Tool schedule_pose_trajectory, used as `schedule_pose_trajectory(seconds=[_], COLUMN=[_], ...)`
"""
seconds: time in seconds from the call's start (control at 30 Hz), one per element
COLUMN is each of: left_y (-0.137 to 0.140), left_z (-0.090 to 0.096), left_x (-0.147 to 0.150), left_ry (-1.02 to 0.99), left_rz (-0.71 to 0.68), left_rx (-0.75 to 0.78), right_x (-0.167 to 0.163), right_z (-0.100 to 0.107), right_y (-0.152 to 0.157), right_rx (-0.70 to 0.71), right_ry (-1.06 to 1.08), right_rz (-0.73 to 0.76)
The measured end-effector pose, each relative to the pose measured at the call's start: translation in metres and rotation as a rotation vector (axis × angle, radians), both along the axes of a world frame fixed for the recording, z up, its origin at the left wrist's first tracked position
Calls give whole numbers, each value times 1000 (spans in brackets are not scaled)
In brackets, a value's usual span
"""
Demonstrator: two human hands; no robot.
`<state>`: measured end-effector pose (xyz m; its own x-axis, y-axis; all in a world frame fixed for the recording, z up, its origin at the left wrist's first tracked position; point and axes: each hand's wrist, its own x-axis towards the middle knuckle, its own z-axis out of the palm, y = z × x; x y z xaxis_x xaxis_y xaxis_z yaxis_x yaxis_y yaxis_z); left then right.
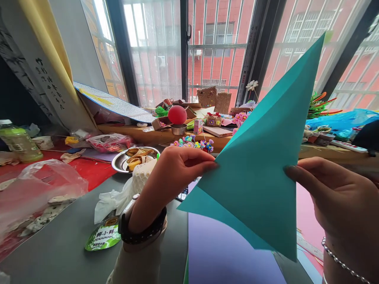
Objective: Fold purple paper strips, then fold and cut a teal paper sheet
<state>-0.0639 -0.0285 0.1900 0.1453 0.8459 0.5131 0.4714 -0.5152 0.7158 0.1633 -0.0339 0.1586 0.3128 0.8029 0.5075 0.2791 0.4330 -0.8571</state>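
A folded sheet of teal paper (254, 169) hangs in the air between my two hands, one layer lying over another and a sharp corner pointing up to the right. My left hand (180, 165) pinches its left edge between thumb and fingers. On the opposite edge, my right hand (334, 193) grips it the same way, thumb on the near face. The lower left flap stands a little apart from the front layer. Below the teal sheet lies purple paper (225, 252), partly covered by it, with pink paper (308, 209) to the right.
A metal plate (117, 163) with banana peels stands beyond my left arm. Crumpled tissue (109, 201) and a green-and-white packet (103, 236) lie nearer. Plastic bags (53, 177) and a bottle (19, 142) are at left. A red ball (177, 114) and crafts crowd the windowsill.
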Motion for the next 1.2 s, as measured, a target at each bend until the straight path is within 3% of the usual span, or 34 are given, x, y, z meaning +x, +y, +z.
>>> schedule_pose_trajectory(seconds=[0.17, 0.33, 0.63, 0.83, 1.2], left_y=[0, 2, 7, 9, 20], left_z=[1, 3, 1, 2, -1], left_x=[0, -5, -6, -11, -13], left_ry=[4, -13, -12, -23, -121], left_rz=[3, 79, 113, 221, 208], left_rx=[12, 73, 52, 81, 48], right_x=[3, 5, 3, 1, 2], right_z=[-4, 0, -3, -3, -14], right_y=[5, 6, 9, 20, 39], right_rx=[37, -79, -77, -200, -208], right_ry=[37, -30, -35, -72, -35], right_rz=[36, 127, 99, 245, 308])
